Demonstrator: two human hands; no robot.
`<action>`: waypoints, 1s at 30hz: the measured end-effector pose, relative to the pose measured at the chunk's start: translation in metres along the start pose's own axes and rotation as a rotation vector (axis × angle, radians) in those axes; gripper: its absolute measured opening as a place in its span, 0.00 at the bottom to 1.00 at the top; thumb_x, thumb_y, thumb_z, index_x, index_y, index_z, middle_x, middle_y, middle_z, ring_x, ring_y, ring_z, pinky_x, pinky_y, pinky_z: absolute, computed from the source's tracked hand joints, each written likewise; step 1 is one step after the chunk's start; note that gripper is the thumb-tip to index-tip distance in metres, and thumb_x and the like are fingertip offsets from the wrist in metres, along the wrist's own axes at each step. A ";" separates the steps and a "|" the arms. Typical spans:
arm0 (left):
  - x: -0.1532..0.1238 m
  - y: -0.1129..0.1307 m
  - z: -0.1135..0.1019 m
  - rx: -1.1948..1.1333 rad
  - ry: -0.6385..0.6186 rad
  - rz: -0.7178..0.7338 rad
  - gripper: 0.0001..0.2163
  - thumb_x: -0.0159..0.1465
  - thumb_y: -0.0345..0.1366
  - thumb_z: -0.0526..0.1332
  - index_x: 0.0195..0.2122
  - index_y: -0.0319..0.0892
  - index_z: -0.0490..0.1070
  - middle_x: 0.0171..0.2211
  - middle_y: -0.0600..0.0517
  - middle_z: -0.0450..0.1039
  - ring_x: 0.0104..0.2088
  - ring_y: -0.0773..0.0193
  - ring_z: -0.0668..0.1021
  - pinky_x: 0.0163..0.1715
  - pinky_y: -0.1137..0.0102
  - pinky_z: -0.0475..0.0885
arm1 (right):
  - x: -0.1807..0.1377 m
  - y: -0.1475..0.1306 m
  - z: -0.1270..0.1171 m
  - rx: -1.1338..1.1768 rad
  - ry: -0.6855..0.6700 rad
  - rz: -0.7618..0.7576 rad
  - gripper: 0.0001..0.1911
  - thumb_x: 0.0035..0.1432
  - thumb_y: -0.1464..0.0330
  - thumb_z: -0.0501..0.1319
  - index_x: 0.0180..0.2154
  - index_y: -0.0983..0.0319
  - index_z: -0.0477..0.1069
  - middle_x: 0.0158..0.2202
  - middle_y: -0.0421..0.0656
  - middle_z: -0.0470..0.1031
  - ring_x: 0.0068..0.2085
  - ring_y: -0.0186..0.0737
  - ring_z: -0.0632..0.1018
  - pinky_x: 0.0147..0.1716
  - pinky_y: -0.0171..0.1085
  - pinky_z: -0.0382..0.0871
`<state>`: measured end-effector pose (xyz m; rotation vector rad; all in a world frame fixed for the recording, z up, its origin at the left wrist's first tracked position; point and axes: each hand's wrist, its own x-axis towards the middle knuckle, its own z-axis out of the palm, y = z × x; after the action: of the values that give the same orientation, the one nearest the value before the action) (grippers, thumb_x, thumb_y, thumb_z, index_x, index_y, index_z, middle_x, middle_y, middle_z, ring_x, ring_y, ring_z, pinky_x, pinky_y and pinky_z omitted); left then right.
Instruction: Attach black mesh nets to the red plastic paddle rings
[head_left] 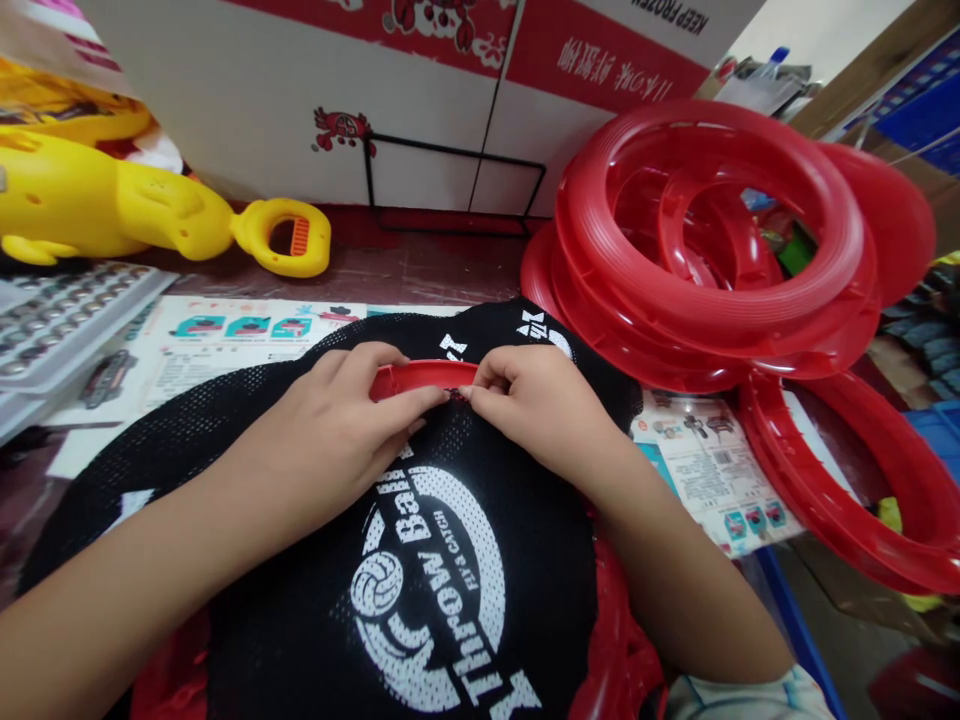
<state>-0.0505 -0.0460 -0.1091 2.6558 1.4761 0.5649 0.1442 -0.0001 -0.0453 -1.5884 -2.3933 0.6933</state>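
A black mesh net (pixel 315 560) with a white "Throw Ball" print lies over a red plastic ring (pixel 424 376), of which only a short arc shows at the net's far edge. My left hand (pixel 337 440) is closed, its fingers pinching the net's edge against the ring. My right hand (pixel 536 405) is closed too, pinching the same edge right beside the left fingertips. More of the red ring (pixel 622 650) shows under the net by my right forearm.
A stack of red plastic rings (pixel 712 230) leans at the right, with another red ring (pixel 840 490) lying lower right. Yellow plastic toys (pixel 157 210) lie at the left before a white and red carton (pixel 375 90). Printed sheets (pixel 225 340) cover the table; a grey tray (pixel 52 320) sits far left.
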 end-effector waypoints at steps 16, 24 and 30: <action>-0.004 0.002 0.001 0.003 -0.034 -0.043 0.16 0.68 0.36 0.49 0.54 0.48 0.69 0.51 0.41 0.59 0.47 0.46 0.70 0.44 0.52 0.73 | -0.009 0.006 -0.021 0.076 -0.172 0.022 0.07 0.52 0.77 0.60 0.34 0.62 0.71 0.27 0.35 0.73 0.28 0.30 0.71 0.28 0.32 0.58; -0.007 -0.004 0.006 0.008 0.003 0.003 0.16 0.67 0.36 0.51 0.56 0.48 0.65 0.51 0.41 0.60 0.48 0.45 0.70 0.44 0.50 0.73 | -0.004 0.016 -0.016 0.256 -0.116 0.061 0.10 0.52 0.77 0.58 0.37 0.60 0.65 0.26 0.35 0.72 0.27 0.31 0.72 0.27 0.32 0.61; -0.007 -0.003 0.006 -0.005 0.003 0.014 0.16 0.67 0.35 0.51 0.55 0.46 0.66 0.52 0.40 0.58 0.50 0.44 0.69 0.46 0.50 0.73 | -0.001 0.017 -0.013 0.259 -0.087 0.078 0.10 0.51 0.77 0.59 0.36 0.60 0.64 0.25 0.35 0.72 0.26 0.31 0.71 0.27 0.32 0.60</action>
<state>-0.0543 -0.0488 -0.1175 2.6649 1.4562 0.5725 0.1639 0.0083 -0.0419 -1.5772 -2.1990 1.0600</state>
